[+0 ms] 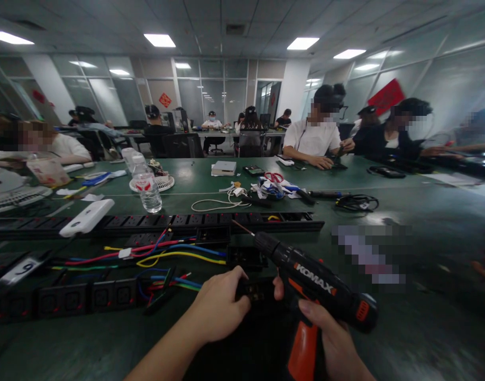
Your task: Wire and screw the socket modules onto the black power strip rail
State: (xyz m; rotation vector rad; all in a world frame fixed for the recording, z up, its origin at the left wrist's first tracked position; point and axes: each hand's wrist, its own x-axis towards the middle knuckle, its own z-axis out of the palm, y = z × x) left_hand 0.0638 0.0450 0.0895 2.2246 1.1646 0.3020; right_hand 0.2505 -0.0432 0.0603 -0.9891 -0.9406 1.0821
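My right hand (325, 317) is wrapped round the orange grip of a black and orange cordless drill (313, 272). The drill's long bit (243, 227) points up and left, in the air over the black strips. With closed fingers my left hand (222, 299) grips a small black socket module (256, 290), which shows brass-coloured contacts. Part of that module is hidden by the fingers. Red, blue and yellow wires (179, 254) run to other black modules (246, 257) just beyond my left hand.
A long black power strip (186, 221) crosses the table, with another row of sockets (87, 296) at left. A water bottle (149, 188), white power bank (87, 218), red-handled scissors (274, 178) and coiled black cable (359, 202) lie farther back. Co-workers sit across the table.
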